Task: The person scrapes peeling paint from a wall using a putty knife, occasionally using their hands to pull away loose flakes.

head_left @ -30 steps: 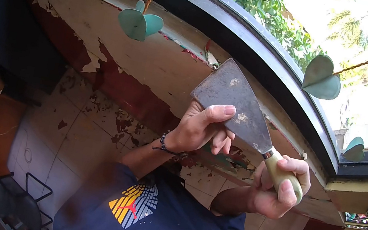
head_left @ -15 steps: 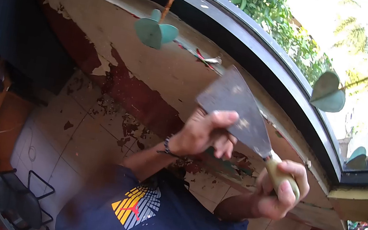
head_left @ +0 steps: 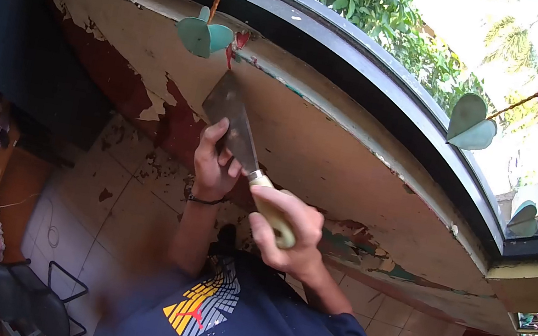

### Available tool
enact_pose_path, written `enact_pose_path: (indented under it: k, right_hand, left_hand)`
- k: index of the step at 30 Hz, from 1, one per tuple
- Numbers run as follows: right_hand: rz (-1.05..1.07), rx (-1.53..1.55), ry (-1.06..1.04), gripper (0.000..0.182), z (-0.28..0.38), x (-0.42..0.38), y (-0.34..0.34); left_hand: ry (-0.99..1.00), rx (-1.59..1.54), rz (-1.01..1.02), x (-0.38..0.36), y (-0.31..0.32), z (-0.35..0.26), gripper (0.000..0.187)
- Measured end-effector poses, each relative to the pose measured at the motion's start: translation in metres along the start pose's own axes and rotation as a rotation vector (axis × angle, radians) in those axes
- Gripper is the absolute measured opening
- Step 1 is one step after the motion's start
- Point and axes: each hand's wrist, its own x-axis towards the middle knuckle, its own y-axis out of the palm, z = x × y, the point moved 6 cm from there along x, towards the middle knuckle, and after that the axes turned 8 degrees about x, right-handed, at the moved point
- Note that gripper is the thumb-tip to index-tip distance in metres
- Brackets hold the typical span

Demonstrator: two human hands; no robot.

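A paint scraper with a wide grey blade and pale yellow-green handle is held in both hands. My right hand wraps round the handle. My left hand grips the blade near its middle, one digit lying on its upper face. The blade's far corner is right at a peeling red paint strip below the window ledge. Bare beige wall with red and greenish paint remnants lies beneath and beyond the blade.
Strings of paper hearts hang before the black window frame. Paint flakes litter the tiled floor. A black chair stands at lower left, near a wooden desk with items on it.
Both hands and the scraper have moved left towards the red peeling strip. The blade, earlier lifted across the ledge in view, now points at the strip, and the view has shifted slightly.
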Motion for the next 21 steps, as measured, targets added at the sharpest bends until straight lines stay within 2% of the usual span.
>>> enact_pose_path:
  k: [2,3,4,6,7,8,9,10,13,14,16,18,21]
  right_hand:
    - [-0.006,0.068,0.122,0.034,-0.033,-0.023,0.015]
    - [0.029,0.117,0.31,0.034,-0.056,-0.04,0.02]
    - [0.024,0.113,0.309,0.034,-0.072,-0.055,0.022]
    - [0.052,0.079,0.425,0.034,-0.108,-0.087,0.03]
    - [0.142,0.12,0.603,0.037,-0.123,-0.107,0.033]
    - [0.137,0.115,0.612,0.037,-0.126,-0.121,0.034]
    - [0.138,0.195,0.762,0.04,-0.132,-0.136,0.039]
    - [0.135,0.278,0.912,0.044,-0.136,-0.151,0.043]
    - [0.166,0.332,0.952,0.049,-0.136,-0.157,0.046]
    - [0.157,0.335,0.956,0.049,-0.139,-0.154,0.047]
    - [0.14,0.371,0.739,0.05,-0.139,-0.133,0.049]
    - [0.119,0.417,0.738,0.047,-0.135,-0.118,0.055]
    - [0.138,0.524,0.736,0.042,-0.116,-0.092,0.063]
  left_hand:
    - [-0.011,-0.017,0.02,-0.01,-0.036,0.023,0.024]
    - [0.01,0.174,-0.241,-0.023,-0.063,0.032,0.023]
    - [0.029,0.365,-0.5,-0.04,-0.089,0.039,0.024]
    - [-0.072,0.563,-0.458,-0.068,-0.125,0.063,0.03]
    - [-0.081,0.559,-0.455,-0.083,-0.127,0.066,0.03]
    - [-0.185,0.615,-0.436,-0.098,-0.129,0.074,0.031]
    - [-0.292,0.671,-0.417,-0.109,-0.13,0.081,0.032]
    - [-0.306,0.666,-0.416,-0.114,-0.131,0.084,0.032]
    - [-0.328,0.589,-0.43,-0.124,-0.133,0.091,0.034]
    - [-0.303,0.555,-0.376,-0.118,-0.133,0.089,0.035]
    - [-0.286,0.53,-0.312,-0.104,-0.129,0.082,0.037]
    - [-0.045,0.407,-0.354,-0.089,-0.116,0.058,0.039]
    - [0.046,0.449,-0.273,-0.078,-0.093,0.025,0.04]
